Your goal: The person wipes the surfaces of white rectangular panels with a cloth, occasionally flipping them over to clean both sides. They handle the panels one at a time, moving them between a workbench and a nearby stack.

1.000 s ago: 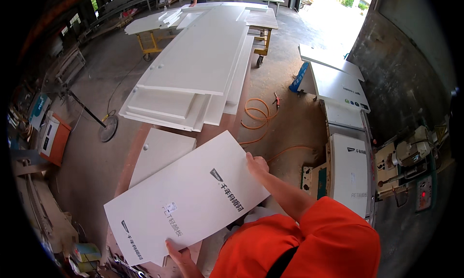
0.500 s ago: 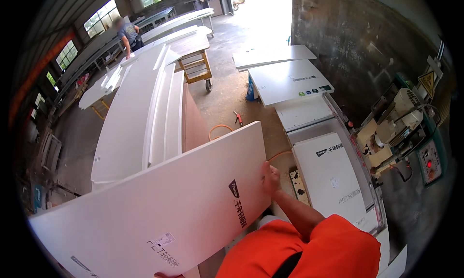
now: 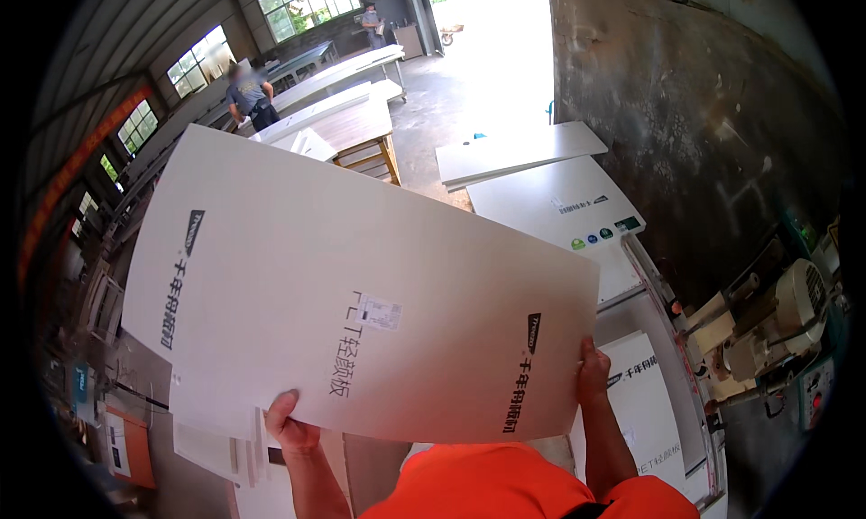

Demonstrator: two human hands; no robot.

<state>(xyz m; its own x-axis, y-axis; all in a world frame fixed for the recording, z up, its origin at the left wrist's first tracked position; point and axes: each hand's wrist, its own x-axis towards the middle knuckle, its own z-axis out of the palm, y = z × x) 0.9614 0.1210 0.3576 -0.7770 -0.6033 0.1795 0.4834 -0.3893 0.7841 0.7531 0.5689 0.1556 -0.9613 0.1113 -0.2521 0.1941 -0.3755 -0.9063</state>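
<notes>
I hold a large white board (image 3: 343,275) with dark printed marks and a small label, raised in front of me and tilted up toward the left. My left hand (image 3: 289,424) grips its near edge at the lower left, fingers curled over the rim. At the board's lower right corner my right hand (image 3: 593,372) clasps the edge. The board hides most of what lies below and behind it. My orange sleeves show at the bottom.
More white boards (image 3: 559,203) lie on a long machine bench at right, beside a dark wall (image 3: 704,140) and a motor unit (image 3: 794,312). Stacked white panels (image 3: 216,447) sit low left. A person (image 3: 250,95) stands by far tables (image 3: 343,77).
The board has swung up and toward me, now filling the middle of the view. My view has turned right toward the bench and wall. Both hands keep their hold.
</notes>
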